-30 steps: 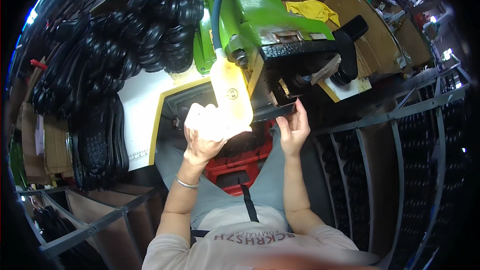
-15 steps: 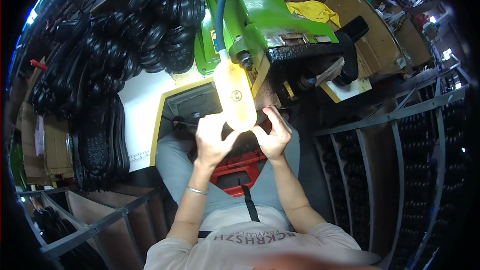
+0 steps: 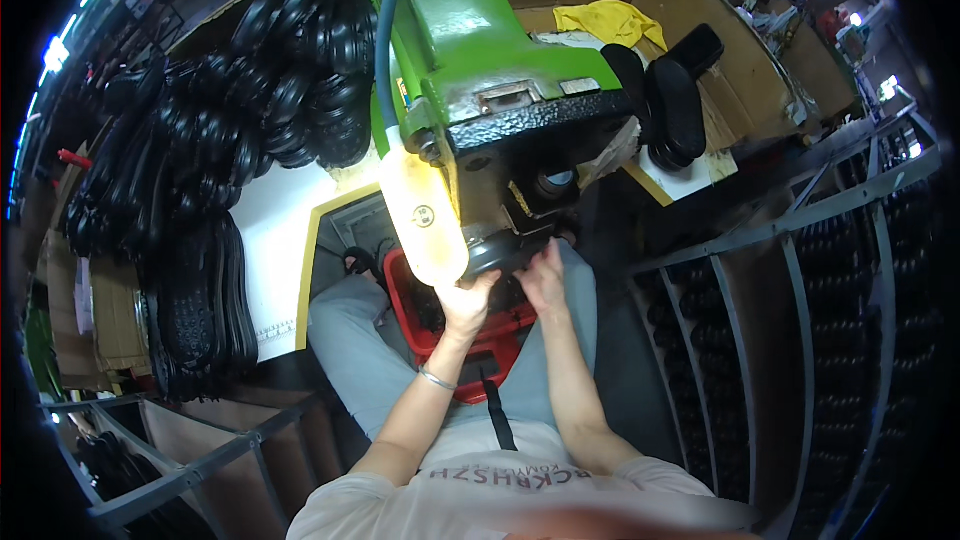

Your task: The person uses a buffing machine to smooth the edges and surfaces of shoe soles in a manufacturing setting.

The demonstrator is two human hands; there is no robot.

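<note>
**Hand Position and Clearances at the Green Machine**

At the near left, a grey metal rack [image 3: 185,462] with brown dividers holds black articles; its lower part is cut off by the dark rim. At the near right, a second rack [image 3: 790,225] contains rows of black articles too dark to identify.

Between the knees stands a red plastic crate [image 3: 397,290]. Dark material is visible inside; its kind cannot be determined.

The left hand [image 3: 466,308] and right hand [image 3: 543,280] are located above the crate, a narrow gap between them. A black curved workpiece [image 3: 495,253] is positioned at the fingertips, directly below the machine head; only its near edge is exposed. The left thumb is extended toward this edge, the other left fingers being largely hidden. The right fingers are bent and close together at its right end. Whether either hand is clamped on the workpiece cannot be told.

A glowing yellow lamp [image 3: 425,215] borders the left hand closely and limits room on that side. Dark open space lies right of the right hand, up to the right rack.

Beyond, the green machine [image 3: 470,10] is cut off at the far edge. The white tabletop [image 3: 275,240] has a yellow-edged cutout and carries piled black shoe soles [image 3: 300,90] at left. At the far right, an open cardboard box [image 3: 740,70] contains a yellow cloth [image 3: 610,22].
</note>
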